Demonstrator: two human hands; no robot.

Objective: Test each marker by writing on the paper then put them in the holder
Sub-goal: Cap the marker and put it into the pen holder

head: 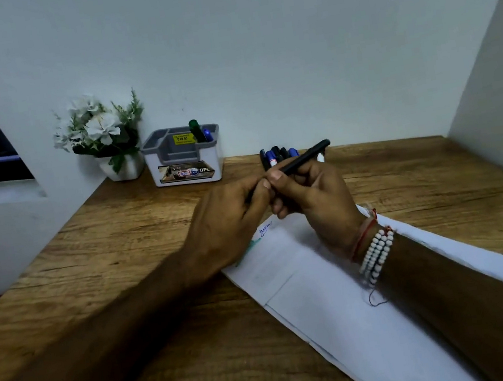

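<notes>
Both hands met above the paper [341,300]; right hand [312,194] gripped a black marker [304,158], left hand [231,219] fingers pinching its cap end, seemingly uncapping; writing should follow; holder [183,158] stood behind.

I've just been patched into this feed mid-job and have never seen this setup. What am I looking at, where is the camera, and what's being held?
There is no machine here: a person works with bare hands, filmed by one wide-angle camera worn on the head, looking forward and down. The right hand grips a black marker, and the left hand pinches its near end, perhaps at the cap. Under them a white paper lies on the wooden desk, already bearing green and blue scribbles. By the wall stands a grey-and-white holder with a green and a blue marker in it, a bunch of markers beside it, and a potted plant to its left.
</notes>
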